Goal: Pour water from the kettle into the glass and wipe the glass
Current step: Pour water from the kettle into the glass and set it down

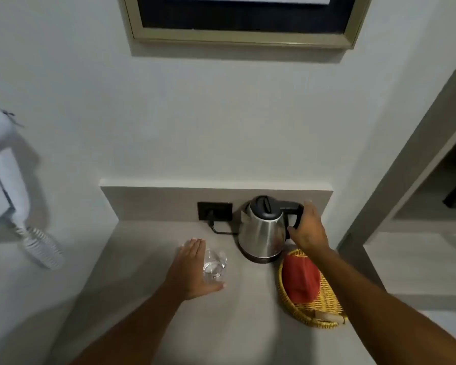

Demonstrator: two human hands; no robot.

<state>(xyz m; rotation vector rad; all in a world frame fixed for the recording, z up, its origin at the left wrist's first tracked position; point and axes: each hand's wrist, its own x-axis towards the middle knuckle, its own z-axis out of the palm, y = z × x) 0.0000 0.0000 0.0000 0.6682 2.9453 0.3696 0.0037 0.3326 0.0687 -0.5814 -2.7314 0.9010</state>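
Observation:
A steel kettle (262, 233) with a black lid and handle stands on its base at the back of the grey counter (153, 299). My right hand (309, 233) is at the black handle, fingers curled partly round it. A clear glass (214, 267) stands upright in front and to the left of the kettle. My left hand (192, 270) lies flat against the glass's left side, fingers straight and apart, thumb below the glass. A red cloth (302, 280) lies in a yellow wicker basket (324, 309) to the right of the glass.
A black wall socket (215, 210) with a plug and cord sits behind the kettle. A white wall-mounted hair dryer with a coiled cord (41, 248) hangs at the left. A framed picture (242, 19) is on the wall above. A shelf recess opens at the right.

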